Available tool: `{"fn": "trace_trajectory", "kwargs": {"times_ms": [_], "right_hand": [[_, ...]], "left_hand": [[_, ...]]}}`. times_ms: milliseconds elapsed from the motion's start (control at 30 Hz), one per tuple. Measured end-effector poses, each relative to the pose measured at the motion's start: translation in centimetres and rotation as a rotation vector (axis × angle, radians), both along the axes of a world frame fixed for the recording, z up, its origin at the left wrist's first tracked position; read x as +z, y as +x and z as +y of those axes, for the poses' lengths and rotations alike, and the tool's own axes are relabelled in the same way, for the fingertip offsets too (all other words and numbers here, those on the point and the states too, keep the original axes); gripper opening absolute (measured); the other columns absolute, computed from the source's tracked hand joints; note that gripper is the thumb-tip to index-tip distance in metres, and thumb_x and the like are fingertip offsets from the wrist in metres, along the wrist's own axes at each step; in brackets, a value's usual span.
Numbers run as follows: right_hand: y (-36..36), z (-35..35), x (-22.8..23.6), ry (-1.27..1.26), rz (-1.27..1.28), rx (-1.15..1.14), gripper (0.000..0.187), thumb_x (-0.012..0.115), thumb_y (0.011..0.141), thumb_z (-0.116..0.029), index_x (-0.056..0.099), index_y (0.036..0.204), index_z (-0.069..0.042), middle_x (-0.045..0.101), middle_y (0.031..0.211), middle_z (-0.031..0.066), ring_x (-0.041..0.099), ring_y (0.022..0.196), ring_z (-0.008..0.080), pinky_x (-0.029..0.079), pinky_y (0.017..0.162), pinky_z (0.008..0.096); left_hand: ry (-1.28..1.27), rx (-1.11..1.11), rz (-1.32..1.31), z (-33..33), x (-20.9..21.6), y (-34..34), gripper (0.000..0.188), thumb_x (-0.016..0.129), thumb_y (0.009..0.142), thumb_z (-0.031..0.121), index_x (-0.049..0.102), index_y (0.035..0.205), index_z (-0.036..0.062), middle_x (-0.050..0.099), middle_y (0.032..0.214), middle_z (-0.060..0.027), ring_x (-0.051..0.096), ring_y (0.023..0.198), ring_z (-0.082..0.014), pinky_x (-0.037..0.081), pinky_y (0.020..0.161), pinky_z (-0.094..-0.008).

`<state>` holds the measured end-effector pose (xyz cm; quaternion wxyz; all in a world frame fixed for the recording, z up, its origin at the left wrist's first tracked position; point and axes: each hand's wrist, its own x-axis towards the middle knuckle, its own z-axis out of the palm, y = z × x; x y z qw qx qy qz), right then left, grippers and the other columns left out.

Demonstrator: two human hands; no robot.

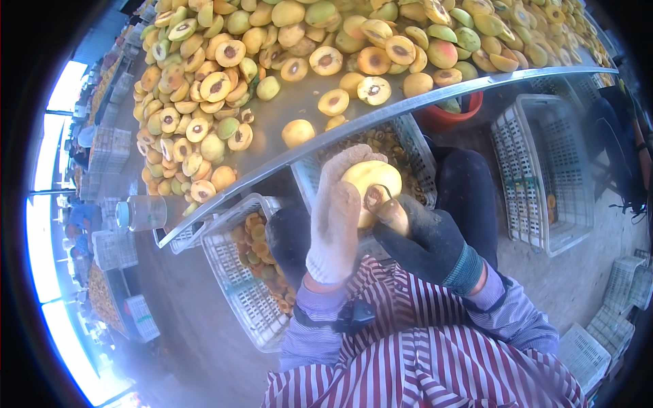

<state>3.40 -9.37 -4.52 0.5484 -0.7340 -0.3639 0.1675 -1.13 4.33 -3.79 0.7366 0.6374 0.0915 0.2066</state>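
Observation:
My left hand (335, 214), in a pale, soiled knit glove, is closed round a yellow peach (371, 173). Its cut side and brown pit face toward my right hand. In a dark glove, my right hand (428, 238) grips a small pitting tool (393, 216) with a rounded tan handle. The tool's thin curved metal end meets the peach at the pit. Both hands are over my lap, just short of the metal table edge (381, 112). Many halved peaches (216, 86), most with pits showing, are heaped on the table.
Between my knees, under the table, a crate (422, 160) holds brown scraps. A white crate (231, 299) with peach halves stands at the left. A red bucket (452, 119) and another crate (507, 170) stand right. A clear jar (148, 213) is at the table's left corner.

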Motion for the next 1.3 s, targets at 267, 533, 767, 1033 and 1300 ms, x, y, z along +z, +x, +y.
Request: {"fn": "trace_trajectory", "kwargs": {"times_ms": [267, 533, 767, 1033, 1300], "right_hand": [[0.0, -1.4, 2.3, -0.010, 0.681, 0.152, 0.020, 0.062, 0.086, -0.017, 0.056, 0.100, -0.003, 0.062, 0.076, 0.0111, 0.062, 0.066, 0.0160, 0.048, 0.060, 0.0281], [0.1, -2.3, 3.9, 0.147, 0.730, -0.104, 0.020, 0.060, 0.088, -0.014, 0.056, 0.103, -0.001, 0.061, 0.081, 0.0020, 0.056, 0.070, 0.0047, 0.045, 0.058, 0.0218], [-0.7, -3.3, 2.5, 0.136, 0.667, -0.024, 0.022, 0.061, 0.087, -0.013, 0.057, 0.105, -0.001, 0.062, 0.078, 0.0026, 0.059, 0.067, 0.0066, 0.046, 0.058, 0.0229], [-1.5, -3.4, 0.4, 0.003, 0.208, 0.108, 0.024, 0.063, 0.084, -0.013, 0.058, 0.105, -0.002, 0.062, 0.079, 0.0113, 0.064, 0.067, 0.0226, 0.050, 0.058, 0.0290], [-1.5, -2.9, 1.3, -0.013, 0.739, 0.101, 0.019, 0.057, 0.089, -0.015, 0.057, 0.102, -0.002, 0.059, 0.071, 0.0048, 0.060, 0.059, 0.0152, 0.046, 0.052, 0.0266]], "left_hand": [[0.250, -0.061, 0.093, 0.0, 2.3, -0.3, 0.028, 0.046, 0.093, 0.016, 0.054, 0.112, -0.0022, 0.058, 0.100, -0.0127, 0.056, 0.092, -0.0177, 0.044, 0.082, -0.0283], [-0.178, -0.170, 0.300, -0.8, 1.4, -1.3, 0.051, 0.055, 0.092, 0.024, 0.038, 0.132, -0.0032, 0.055, 0.114, -0.0116, 0.054, 0.102, -0.0167, 0.043, 0.089, -0.0279], [-0.523, -0.058, 0.135, -2.3, 0.6, -1.5, 0.043, 0.056, 0.082, 0.021, 0.041, 0.118, 0.0009, 0.056, 0.111, -0.0153, 0.056, 0.098, -0.0225, 0.045, 0.087, -0.0339], [0.046, 0.081, 0.114, -2.9, -0.7, -2.0, 0.034, 0.041, 0.094, 0.021, 0.041, 0.121, 0.0000, 0.053, 0.115, -0.0183, 0.055, 0.101, -0.0243, 0.046, 0.086, -0.0332], [0.267, 0.253, -0.169, -4.4, -1.0, -1.6, 0.038, 0.039, 0.096, 0.024, 0.047, 0.118, -0.0063, 0.050, 0.120, -0.0190, 0.055, 0.101, -0.0268, 0.046, 0.086, -0.0327]]}}
